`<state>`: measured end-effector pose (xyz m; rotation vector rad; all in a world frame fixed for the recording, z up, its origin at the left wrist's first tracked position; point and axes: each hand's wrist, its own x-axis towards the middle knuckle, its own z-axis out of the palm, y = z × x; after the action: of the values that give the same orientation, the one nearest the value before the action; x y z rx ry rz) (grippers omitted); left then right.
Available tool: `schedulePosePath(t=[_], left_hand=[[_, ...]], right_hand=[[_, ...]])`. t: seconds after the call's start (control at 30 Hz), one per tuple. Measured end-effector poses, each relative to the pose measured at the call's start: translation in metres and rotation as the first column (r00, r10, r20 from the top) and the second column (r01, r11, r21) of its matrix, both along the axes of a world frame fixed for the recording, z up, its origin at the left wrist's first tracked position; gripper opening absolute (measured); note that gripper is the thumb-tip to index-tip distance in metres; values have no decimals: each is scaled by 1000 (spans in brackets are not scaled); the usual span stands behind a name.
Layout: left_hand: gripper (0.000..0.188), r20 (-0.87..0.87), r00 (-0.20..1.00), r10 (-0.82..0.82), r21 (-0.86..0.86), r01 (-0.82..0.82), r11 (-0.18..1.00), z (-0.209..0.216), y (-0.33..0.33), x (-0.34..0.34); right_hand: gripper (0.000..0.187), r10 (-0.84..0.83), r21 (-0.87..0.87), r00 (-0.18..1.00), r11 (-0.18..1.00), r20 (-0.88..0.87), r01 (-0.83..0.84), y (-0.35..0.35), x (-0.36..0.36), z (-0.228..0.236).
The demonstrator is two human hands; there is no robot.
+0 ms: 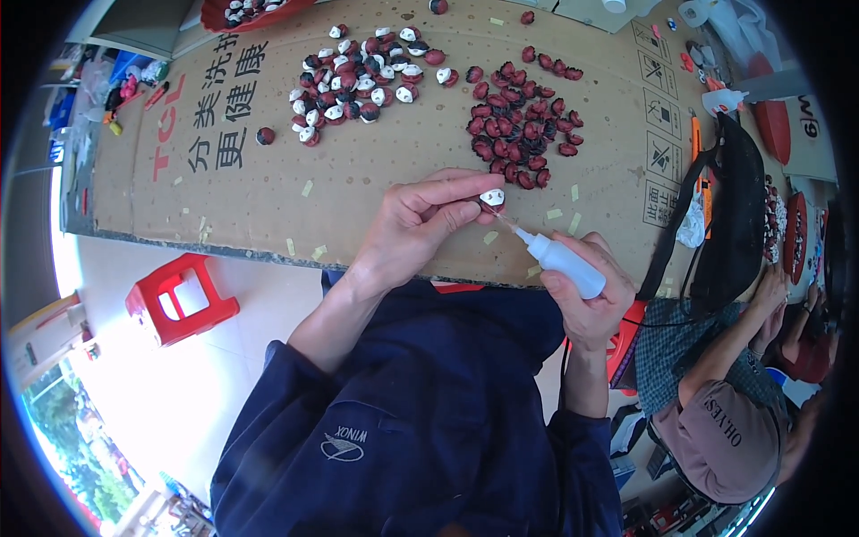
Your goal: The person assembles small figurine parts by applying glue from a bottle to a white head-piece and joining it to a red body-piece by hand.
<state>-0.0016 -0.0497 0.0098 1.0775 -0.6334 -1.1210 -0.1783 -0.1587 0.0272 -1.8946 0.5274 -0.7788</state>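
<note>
Between the thumb and fingers of my left hand point(416, 219) is a small panda-faced piece point(491, 198), white on top with dark red below. My right hand point(595, 291) grips a white squeeze bottle point(566, 266), tilted so its thin nozzle points up and left, with the tip at the piece or very close to it. Beyond my hands lies a cluster of dark red, black-edged pieces point(512, 121). A second pile of small pieces with white panda faces point(358, 76) sits farther left, and one round dark piece point(265, 136) lies apart from it.
Cardboard point(358, 183) covers the table. At the far edge is a red tray point(255, 16) of pieces. A black bag point(720, 224) lies on the right, near another squeeze bottle point(723, 99). A red stool point(183, 300) stands lower left; a co-worker point(725, 430) sits at my right.
</note>
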Motion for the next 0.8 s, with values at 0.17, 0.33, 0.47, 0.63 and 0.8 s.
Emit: schedulePosePath(t=[0.17, 0.33, 0.47, 0.63, 0.8], left_hand=[[28, -5, 1000, 1, 4, -1, 1000, 1, 0, 0], [28, -10, 1000, 11, -4, -11, 1000, 0, -1, -1], [27, -15, 1000, 18, -20, -18, 1000, -1, -2, -1], [27, -10, 1000, 27, -13, -27, 1000, -2, -1, 0], [26, -12, 998, 54, -13, -54, 998, 0, -1, -2]], right_hand=[[37, 16, -5, 1000, 1000, 0, -16, -1, -2, 0], [37, 10, -3, 1000, 1000, -11, -10, -3, -5, 1], [36, 4, -3, 1000, 1000, -8, -4, -5, -5, 3], [35, -27, -2, 999, 1000, -19, 27, -6, -6, 2], [34, -30, -27, 999, 999, -23, 30, -7, -6, 3]])
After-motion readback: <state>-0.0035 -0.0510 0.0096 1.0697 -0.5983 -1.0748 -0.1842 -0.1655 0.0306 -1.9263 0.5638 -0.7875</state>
